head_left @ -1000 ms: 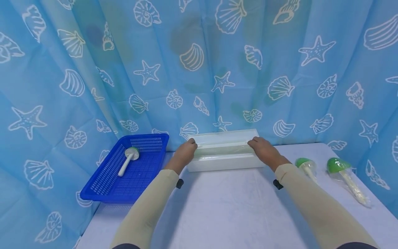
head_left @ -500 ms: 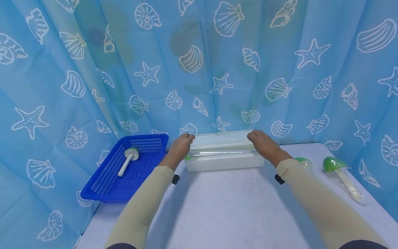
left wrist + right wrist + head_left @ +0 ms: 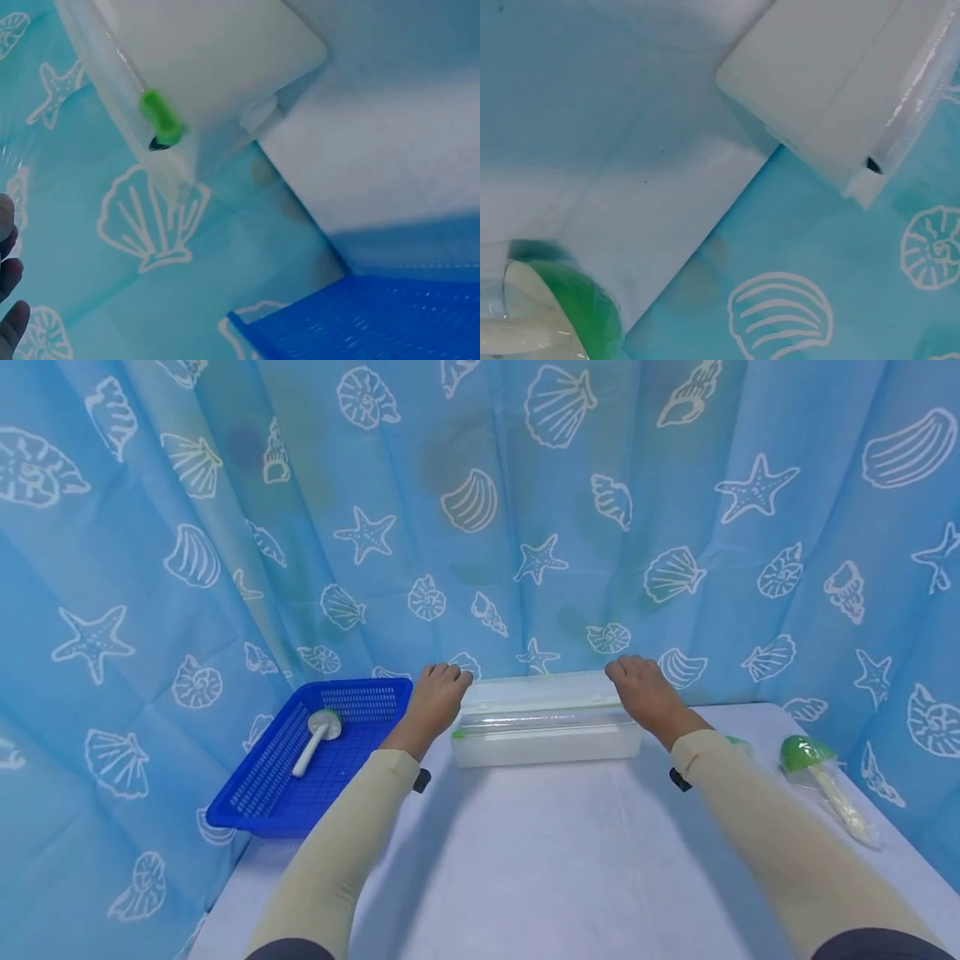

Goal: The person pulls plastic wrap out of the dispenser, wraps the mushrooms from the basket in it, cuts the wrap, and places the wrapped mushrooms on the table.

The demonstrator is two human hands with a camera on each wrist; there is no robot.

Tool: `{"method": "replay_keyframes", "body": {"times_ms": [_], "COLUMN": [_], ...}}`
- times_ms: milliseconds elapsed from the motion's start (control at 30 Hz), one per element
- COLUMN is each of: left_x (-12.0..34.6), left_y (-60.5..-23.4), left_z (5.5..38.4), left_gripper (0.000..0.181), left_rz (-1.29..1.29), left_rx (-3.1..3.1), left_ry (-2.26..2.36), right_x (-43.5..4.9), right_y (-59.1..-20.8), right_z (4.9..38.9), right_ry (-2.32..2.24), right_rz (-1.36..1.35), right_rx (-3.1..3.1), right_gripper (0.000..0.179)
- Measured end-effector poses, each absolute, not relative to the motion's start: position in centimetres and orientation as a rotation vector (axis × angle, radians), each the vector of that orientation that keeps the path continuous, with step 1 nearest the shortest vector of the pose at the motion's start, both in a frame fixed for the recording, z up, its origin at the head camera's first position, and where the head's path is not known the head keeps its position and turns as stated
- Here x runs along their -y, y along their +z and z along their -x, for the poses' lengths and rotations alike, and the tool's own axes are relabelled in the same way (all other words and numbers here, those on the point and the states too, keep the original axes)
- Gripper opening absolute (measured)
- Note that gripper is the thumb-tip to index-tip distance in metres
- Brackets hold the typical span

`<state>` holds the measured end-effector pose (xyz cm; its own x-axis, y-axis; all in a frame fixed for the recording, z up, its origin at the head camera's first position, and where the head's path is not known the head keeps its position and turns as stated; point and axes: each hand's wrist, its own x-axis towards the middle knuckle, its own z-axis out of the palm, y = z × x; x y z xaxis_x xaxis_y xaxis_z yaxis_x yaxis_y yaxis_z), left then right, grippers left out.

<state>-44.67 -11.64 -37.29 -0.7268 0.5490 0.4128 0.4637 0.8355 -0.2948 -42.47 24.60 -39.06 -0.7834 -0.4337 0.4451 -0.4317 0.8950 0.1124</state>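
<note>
A long white cling film dispenser box (image 3: 551,748) stands at the table's back, with a clear bar (image 3: 536,719) along its top and a green slider (image 3: 161,120) at its left end. Above its left end my left hand (image 3: 437,700) has curled fingers, and my right hand (image 3: 647,692) is likewise curled above the right end. Both appear to pinch clear cling film, faintly visible by its sheen in the left wrist view (image 3: 9,154). The film's edges are hard to make out. A few left fingertips (image 3: 10,281) show; the right wrist view misses the right hand.
Left of the box lies a blue basket (image 3: 255,814) holding a white-handled, green-topped ladle (image 3: 315,747). A bagged green ladle (image 3: 825,781) lies on the white table (image 3: 555,860) at right; another (image 3: 738,744) is mostly behind my right arm. A shell-patterned curtain (image 3: 480,568) hangs behind.
Both hands have risen from the box's top, moving up and slightly apart. The clear bar on the box now shows between them. The basket and ladles have stayed in place.
</note>
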Motion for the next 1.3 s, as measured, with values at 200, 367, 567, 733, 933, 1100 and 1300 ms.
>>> {"method": "replay_keyframes", "body": {"times_ms": [200, 367, 567, 733, 933, 1100, 1300], "left_x": [11.3, 11.3, 11.4, 11.6, 11.8, 11.9, 11.8], "left_y": [-35.9, -35.6, -36.0, -36.1, -35.7, -35.7, -35.8], "left_z": [44.3, 44.1, 44.0, 43.9, 43.5, 43.5, 43.4], "left_gripper": [0.027, 0.029, 0.026, 0.024, 0.027, 0.027, 0.021], "left_rz": [0.719, 0.742, 0.710, 0.662, 0.629, 0.588, 0.541], "left_rx": [2.531, 2.480, 2.379, 2.300, 2.296, 2.286, 2.214], "left_ry": [0.320, 0.366, 0.398, 0.388, 0.373, 0.331, 0.261], "right_x": [-24.5, -24.3, -23.9, -23.8, -23.6, -23.4, -23.3], "right_y": [-38.5, -38.2, -37.4, -37.0, -36.5, -36.1, -35.7], "right_z": [42.4, 42.3, 42.3, 42.2, 41.7, 41.5, 41.4], "right_ry": [-0.066, -0.157, -0.193, -0.312, -0.369, -0.366, -0.349], "right_rz": [-0.593, -0.528, -0.515, -0.458, -0.465, -0.476, -0.458], "right_rx": [2.512, 2.410, 2.337, 2.307, 2.290, 2.233, 2.188], "right_gripper": [0.027, 0.028, 0.016, 0.015, 0.018, 0.016, 0.013]}}
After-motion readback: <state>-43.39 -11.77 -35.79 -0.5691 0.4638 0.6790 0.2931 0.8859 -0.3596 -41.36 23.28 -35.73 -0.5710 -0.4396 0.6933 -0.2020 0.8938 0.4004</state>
